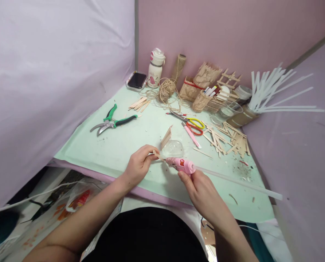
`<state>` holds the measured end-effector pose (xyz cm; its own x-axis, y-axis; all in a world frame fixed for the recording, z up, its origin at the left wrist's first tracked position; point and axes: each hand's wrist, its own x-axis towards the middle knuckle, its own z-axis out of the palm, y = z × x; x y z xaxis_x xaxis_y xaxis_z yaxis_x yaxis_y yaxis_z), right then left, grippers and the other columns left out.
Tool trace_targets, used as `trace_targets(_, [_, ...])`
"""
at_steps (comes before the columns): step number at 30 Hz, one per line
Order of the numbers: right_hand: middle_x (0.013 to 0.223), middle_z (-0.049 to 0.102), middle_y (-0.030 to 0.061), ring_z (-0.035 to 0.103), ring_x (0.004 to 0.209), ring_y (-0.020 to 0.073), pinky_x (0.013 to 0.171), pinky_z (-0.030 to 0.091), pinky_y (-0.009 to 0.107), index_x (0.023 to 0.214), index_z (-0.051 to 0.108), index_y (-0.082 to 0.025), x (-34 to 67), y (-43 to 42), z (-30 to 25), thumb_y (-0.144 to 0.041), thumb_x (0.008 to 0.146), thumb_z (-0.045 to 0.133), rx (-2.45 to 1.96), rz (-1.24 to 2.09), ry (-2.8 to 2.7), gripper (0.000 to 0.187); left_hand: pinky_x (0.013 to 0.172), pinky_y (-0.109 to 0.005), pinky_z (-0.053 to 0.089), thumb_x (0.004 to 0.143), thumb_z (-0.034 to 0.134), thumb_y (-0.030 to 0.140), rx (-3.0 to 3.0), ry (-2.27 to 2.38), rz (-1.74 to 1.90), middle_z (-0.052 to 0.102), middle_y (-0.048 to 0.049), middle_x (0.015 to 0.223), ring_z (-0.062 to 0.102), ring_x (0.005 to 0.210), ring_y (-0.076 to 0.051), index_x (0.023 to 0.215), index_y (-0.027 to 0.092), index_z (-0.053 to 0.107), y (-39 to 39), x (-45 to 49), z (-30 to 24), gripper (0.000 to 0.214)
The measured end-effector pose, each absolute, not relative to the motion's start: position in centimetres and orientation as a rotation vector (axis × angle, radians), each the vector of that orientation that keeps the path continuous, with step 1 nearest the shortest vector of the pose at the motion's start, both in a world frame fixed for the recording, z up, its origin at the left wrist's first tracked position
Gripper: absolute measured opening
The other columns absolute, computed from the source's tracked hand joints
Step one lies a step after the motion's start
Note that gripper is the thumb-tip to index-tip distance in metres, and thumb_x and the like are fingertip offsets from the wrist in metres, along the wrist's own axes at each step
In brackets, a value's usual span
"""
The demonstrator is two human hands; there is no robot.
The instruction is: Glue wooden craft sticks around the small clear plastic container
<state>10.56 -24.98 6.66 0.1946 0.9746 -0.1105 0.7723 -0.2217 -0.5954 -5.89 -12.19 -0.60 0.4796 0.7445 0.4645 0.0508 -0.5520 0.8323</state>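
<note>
Between its thumb and fingers, my left hand [140, 163] pinches a short wooden craft stick [158, 155]. My right hand [203, 187] is wrapped round a pink hot glue gun [182, 164], whose nozzle points left and meets or nearly meets the stick's end. A long translucent glue stick [241, 183] juts out of the gun's rear to the right. Just beyond the nozzle sits a small clear plastic dish [173, 148], with a few upright craft sticks [167, 137] standing at its left edge.
Green-handled pruning shears [110, 123] lie at left. Scissors [191, 123], a pink pen [192, 135] and scattered craft sticks [217, 138] lie right of centre. Behind are a phone [137, 80], a bottle [155, 69], twine [167, 90] and a box of glue sticks [241, 115].
</note>
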Motion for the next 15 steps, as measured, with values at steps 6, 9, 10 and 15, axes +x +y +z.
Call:
trace_targets(6, [0.091,0.073,0.0085,0.069,0.087,0.0247,0.077,0.049,0.031,0.112,0.067,-0.020,10.69,-25.18,6.52,-0.043,0.100,0.037,-2.070,0.661,-1.622,0.040,0.075,-0.027,0.052,0.090,0.047,0.012,1.935,0.670,1.110,0.066,-0.0035,0.088,0.063,0.083,-0.015,0.091,0.019,0.062,-12.20,-5.89,-0.65,0.016])
trace_targets(9, [0.090,0.073,0.0087,0.069,0.086,0.0251,0.076,0.048,0.033,0.110,0.067,-0.020,10.80,-25.30,6.60,-0.047,0.100,0.034,-2.117,0.697,-1.596,0.044,0.075,-0.027,0.055,0.091,0.049,0.016,1.837,0.679,1.092,0.065,-0.0039,0.089,0.063,0.083,-0.015,0.090,0.019,0.062,-12.23,-5.91,-0.75,0.014])
trace_targets(10, [0.089,0.073,0.0084,0.068,0.084,0.0251,0.075,0.048,0.033,0.108,0.067,-0.020,10.82,-25.35,6.68,-0.049,0.100,0.033,-2.136,0.698,-1.578,0.046,0.075,-0.028,0.057,0.091,0.050,0.018,1.767,0.684,1.082,0.064,-0.0039,0.089,0.064,0.083,-0.015,0.089,0.019,0.062,-12.23,-5.91,-0.77,0.013])
trace_targets(15, [0.077,0.071,0.0056,0.067,0.074,0.0239,0.067,0.050,0.032,0.092,0.071,-0.021,10.92,-25.85,6.75,-0.053,0.098,0.034,-2.138,0.651,-1.487,0.049,0.079,-0.032,0.062,0.090,0.055,0.027,1.375,0.715,1.035,0.062,-0.0024,0.089,0.066,0.085,-0.015,0.088,0.017,0.061,-11.78,-5.99,-0.88,0.012])
